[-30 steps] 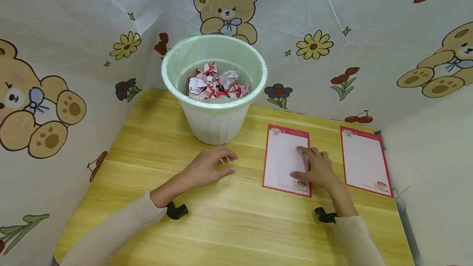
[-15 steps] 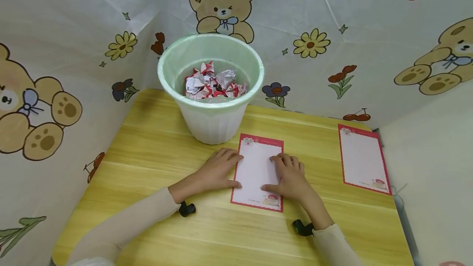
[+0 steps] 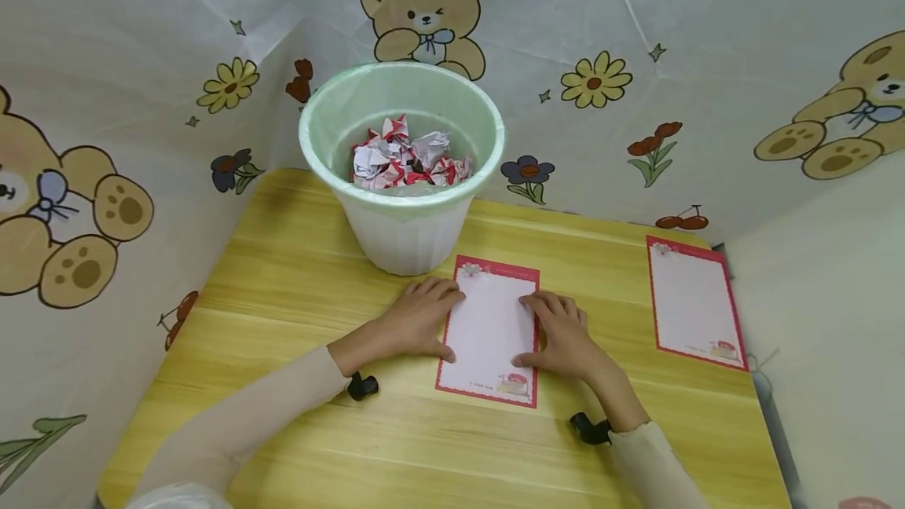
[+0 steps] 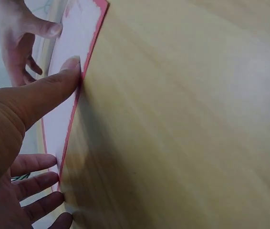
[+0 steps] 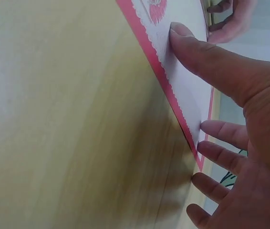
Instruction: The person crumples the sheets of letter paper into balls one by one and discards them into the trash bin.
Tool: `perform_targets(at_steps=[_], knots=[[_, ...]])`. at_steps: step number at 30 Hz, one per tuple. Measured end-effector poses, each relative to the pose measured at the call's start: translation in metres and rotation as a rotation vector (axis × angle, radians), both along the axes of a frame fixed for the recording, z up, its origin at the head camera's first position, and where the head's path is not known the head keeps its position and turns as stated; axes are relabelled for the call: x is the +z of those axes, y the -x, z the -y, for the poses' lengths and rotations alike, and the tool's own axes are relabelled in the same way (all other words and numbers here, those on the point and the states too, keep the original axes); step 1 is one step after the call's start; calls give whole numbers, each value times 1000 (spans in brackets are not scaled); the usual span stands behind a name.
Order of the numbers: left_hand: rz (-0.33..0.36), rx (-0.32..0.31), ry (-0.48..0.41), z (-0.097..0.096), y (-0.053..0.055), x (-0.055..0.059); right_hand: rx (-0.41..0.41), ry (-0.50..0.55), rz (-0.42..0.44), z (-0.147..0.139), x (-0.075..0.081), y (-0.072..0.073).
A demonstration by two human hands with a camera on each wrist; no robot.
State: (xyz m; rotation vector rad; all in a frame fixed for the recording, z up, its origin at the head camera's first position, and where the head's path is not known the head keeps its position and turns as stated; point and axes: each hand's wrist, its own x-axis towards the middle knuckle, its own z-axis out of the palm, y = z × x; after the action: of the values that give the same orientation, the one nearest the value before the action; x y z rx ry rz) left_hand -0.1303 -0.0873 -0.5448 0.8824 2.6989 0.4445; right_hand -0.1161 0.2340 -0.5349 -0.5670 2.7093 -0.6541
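A sheet of white notepaper with a red border (image 3: 488,336) lies flat on the wooden table, a small cake picture at its lower right corner. On its left edge rests my left hand (image 3: 417,320), the thumb and index fingertip on the paper and spread apart. My right hand (image 3: 562,336) touches the right edge the same way, thumb low and index finger higher up. In the left wrist view, the left thumb (image 4: 54,90) lies over the red edge, with the other fingers near the sheet's far end. The right wrist view has the right thumb (image 5: 197,47) above the paper's surface.
Behind the sheet stands a pale green bucket (image 3: 403,210) with several crumpled red and white papers (image 3: 410,159) inside. Another red-bordered sheet (image 3: 696,305) lies at the table's right edge. A bear-printed cloth (image 3: 551,14) hangs behind the yellow wooden table (image 3: 396,446).
The right hand has slid the notepaper left, away from the other sheet, to below the bucket. My left hand has come to its left edge. Over the last half second little has moved.
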Motion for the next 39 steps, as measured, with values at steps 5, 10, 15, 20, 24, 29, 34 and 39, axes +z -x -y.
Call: perform_targets(at_steps=[5, 10, 15, 20, 24, 29, 34, 39], knots=[[16, -2, 1, 0, 3, 3, -6, 2, 3, 3, 1, 3], [4, 9, -27, 0, 0, 2, -10, 18, -7, 3, -1, 3], [-27, 13, -81, -1, -6, 0, -3, 62, -65, 2, -2, 3], [-62, 24, -156, -5, -9, -3, 13, 75, -137, 3, -4, 4], [-64, 41, -204, -4, -10, -7, 7, 81, -133, 4, -5, 4], [20, 86, -369, 3, -10, -11, -36, 171, -75, 1, -5, 0], [273, 201, -700, 11, -11, 2, -156, 443, 39, 0, -1, -3], [332, 279, -981, 4, -12, 27, -238, 812, 57, 3, 14, -4]])
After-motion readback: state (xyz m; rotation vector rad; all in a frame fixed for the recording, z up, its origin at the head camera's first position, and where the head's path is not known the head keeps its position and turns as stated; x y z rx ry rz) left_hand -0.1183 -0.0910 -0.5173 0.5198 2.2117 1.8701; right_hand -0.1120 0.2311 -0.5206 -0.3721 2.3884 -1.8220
